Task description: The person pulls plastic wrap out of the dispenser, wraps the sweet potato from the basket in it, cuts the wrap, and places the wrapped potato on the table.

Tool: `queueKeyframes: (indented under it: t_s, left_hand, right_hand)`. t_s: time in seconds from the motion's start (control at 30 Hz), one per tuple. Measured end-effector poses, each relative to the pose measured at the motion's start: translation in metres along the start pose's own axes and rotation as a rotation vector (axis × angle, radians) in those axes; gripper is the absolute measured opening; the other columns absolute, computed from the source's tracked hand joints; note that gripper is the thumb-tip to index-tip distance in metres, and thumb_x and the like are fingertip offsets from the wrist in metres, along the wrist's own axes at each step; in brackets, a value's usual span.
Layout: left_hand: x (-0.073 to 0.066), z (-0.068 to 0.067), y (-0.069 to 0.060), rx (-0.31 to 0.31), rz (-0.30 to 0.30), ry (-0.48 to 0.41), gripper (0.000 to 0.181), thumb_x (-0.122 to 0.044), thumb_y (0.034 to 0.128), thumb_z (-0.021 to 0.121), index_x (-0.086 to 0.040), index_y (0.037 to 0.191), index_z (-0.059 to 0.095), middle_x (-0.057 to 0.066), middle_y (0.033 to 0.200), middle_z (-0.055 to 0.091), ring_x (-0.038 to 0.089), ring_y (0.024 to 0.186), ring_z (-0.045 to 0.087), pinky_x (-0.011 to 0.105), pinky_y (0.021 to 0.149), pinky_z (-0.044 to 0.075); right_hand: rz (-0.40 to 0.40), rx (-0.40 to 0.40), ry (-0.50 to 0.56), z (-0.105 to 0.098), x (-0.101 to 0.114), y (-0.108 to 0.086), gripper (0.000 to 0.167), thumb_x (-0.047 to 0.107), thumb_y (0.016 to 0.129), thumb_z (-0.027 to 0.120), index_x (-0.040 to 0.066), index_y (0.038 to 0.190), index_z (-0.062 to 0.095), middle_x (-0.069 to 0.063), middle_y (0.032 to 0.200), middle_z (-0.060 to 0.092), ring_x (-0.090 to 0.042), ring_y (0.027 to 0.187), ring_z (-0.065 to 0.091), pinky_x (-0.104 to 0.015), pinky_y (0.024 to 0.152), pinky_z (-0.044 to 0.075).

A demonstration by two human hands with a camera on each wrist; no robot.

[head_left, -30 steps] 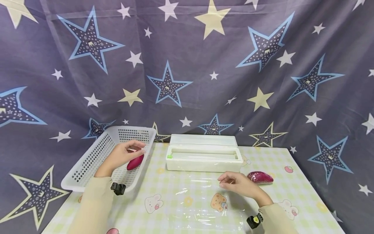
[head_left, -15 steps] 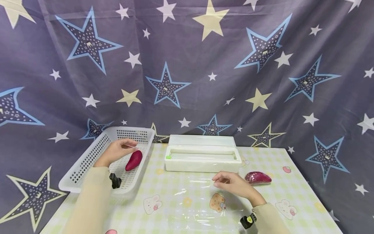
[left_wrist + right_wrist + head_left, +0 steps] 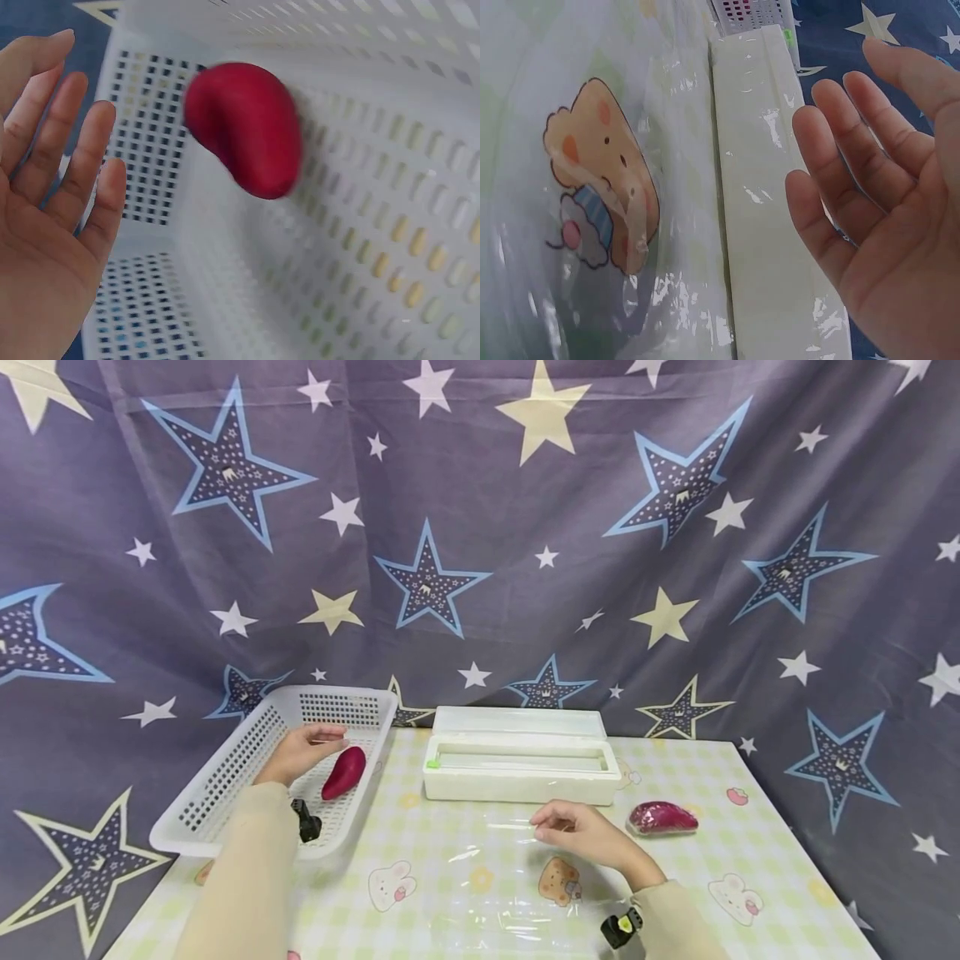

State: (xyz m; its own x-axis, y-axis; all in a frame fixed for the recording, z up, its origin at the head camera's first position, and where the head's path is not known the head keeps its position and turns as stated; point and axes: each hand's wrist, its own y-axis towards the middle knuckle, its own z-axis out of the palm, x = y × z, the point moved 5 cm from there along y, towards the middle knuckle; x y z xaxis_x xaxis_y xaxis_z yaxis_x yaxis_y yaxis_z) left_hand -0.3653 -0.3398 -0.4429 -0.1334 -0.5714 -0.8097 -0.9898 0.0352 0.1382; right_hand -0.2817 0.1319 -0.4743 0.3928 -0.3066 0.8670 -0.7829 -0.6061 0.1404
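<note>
A smooth, dark red, curved item shaped like a sweet potato (image 3: pixel 344 773) lies in the white plastic basket (image 3: pixel 213 777). My left hand (image 3: pixel 302 753) hovers inside the basket, just left of it. In the left wrist view the fingers of this left hand (image 3: pixel 56 202) are spread loosely, apart from the red item (image 3: pixel 251 127). Over a sheet of clear plastic film (image 3: pixel 487 893) on the table, my right hand (image 3: pixel 588 839) hangs with relaxed fingers and holds nothing. A similar dark red item wrapped in shiny film (image 3: pixel 662 818) sits right of this hand.
Behind the film stands a long white cling-film box (image 3: pixel 517 785) with its lid raised and a small green piece at its left end. The table wears a checked cloth (image 3: pixel 420 860) with cartoon prints. A starry curtain (image 3: pixel 480 527) hangs behind and around.
My left hand, which overlapped the red item's upper end, has drawn back leftward and shows it fully. My right hand has drifted left over the film, away from the wrapped item.
</note>
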Motion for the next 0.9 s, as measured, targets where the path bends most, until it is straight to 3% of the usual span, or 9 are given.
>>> queueKeyframes:
  t_s: [0.13, 0.3, 0.47, 0.7, 0.9]
  left_hand:
    - [0.009, 0.003, -0.001, -0.008, -0.009, -0.022, 0.044, -0.021, 0.0953, 0.071, 0.005, 0.129, 0.062, 0.023, 0.12, 0.066, 0.02, 0.103, 0.063, 0.029, 0.087, 0.051]
    - [0.021, 0.008, -0.001, -0.027, -0.094, -0.086, 0.053, -0.025, 0.0936, 0.073, 0.005, 0.135, 0.057, 0.026, 0.131, 0.06, 0.033, 0.118, 0.059, 0.04, 0.099, 0.047]
    - [0.034, 0.014, -0.001, -0.002, -0.199, -0.131, 0.063, -0.027, 0.0925, 0.074, 0.006, 0.141, 0.05, 0.028, 0.138, 0.054, 0.039, 0.128, 0.05, 0.048, 0.106, 0.042]
    - [0.038, 0.022, -0.003, 0.02, -0.259, -0.115, 0.071, -0.029, 0.0936, 0.071, 0.008, 0.146, 0.041, 0.033, 0.144, 0.043, 0.044, 0.131, 0.043, 0.051, 0.108, 0.039]
    - [0.042, 0.021, -0.008, 0.076, -0.327, -0.074, 0.078, -0.033, 0.0934, 0.071, 0.009, 0.149, 0.035, 0.036, 0.146, 0.038, 0.048, 0.132, 0.04, 0.057, 0.107, 0.038]
  right_hand:
    - [-0.002, 0.005, 0.006, 0.003, 0.002, 0.003, 0.02, 0.018, 0.099, 0.065, 0.007, 0.115, 0.068, -0.001, 0.101, 0.069, -0.018, 0.093, 0.064, -0.03, 0.084, 0.053]
    - [-0.022, 0.018, 0.014, 0.011, 0.004, 0.009, 0.017, 0.019, 0.099, 0.066, 0.011, 0.114, 0.069, -0.003, 0.101, 0.07, -0.018, 0.092, 0.065, -0.031, 0.083, 0.054]
    - [-0.03, 0.039, 0.019, 0.022, 0.01, 0.015, 0.016, 0.017, 0.099, 0.066, 0.01, 0.113, 0.069, -0.005, 0.1, 0.069, -0.018, 0.09, 0.065, -0.031, 0.08, 0.054]
    - [-0.057, 0.054, 0.023, 0.032, 0.041, 0.014, 0.012, 0.009, 0.097, 0.066, 0.004, 0.108, 0.069, -0.01, 0.096, 0.069, -0.018, 0.086, 0.064, -0.032, 0.077, 0.054]
    - [-0.033, 0.094, 0.008, 0.04, 0.013, 0.02, 0.02, 0.023, 0.099, 0.066, 0.007, 0.11, 0.069, 0.0, 0.097, 0.069, -0.016, 0.087, 0.064, -0.03, 0.077, 0.054]
